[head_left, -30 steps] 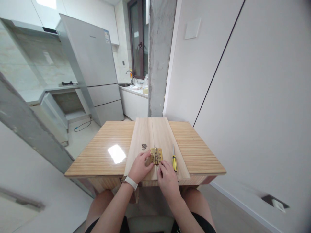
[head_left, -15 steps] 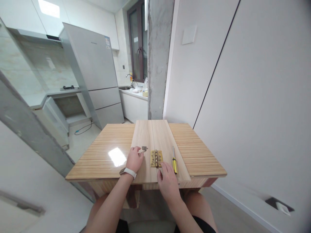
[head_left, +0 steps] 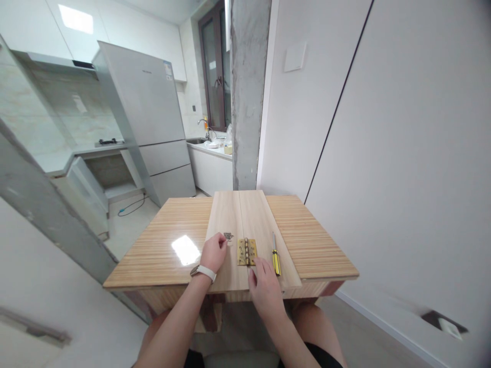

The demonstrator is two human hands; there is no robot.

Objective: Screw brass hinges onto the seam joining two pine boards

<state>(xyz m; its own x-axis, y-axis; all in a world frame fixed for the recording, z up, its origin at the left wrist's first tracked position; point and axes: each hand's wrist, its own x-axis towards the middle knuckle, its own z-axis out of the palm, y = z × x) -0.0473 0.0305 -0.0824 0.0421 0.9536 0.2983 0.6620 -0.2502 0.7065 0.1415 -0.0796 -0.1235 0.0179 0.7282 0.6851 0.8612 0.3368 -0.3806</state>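
Observation:
A brass hinge (head_left: 247, 252) lies unfolded across the seam between two pale wooden boards (head_left: 226, 209). Left of it, a small pile of screws (head_left: 228, 236) rests on the left board. My left hand (head_left: 215, 251), wearing a watch with a pale band, is beside the pile with its fingers curled together; whatever may be between the fingertips is too small to make out. At the hinge's lower right corner is my right hand (head_left: 265, 281), thumb and fingers apart, fingertips close to the hinge plate. A screwdriver (head_left: 276, 260) with a yellow and black handle lies just right of that hand.
The boards lie on a wood-grain table (head_left: 318, 240), whose front edge is close to my legs. A white wall (head_left: 402, 153) stands to the right. Behind the table are a grey pillar (head_left: 249, 102), a refrigerator (head_left: 146, 102) and a kitchen counter (head_left: 210, 163).
My left hand's fingers have closed beside the screw pile, where they were more spread before. My right hand stays by the hinge. The view has shifted slightly.

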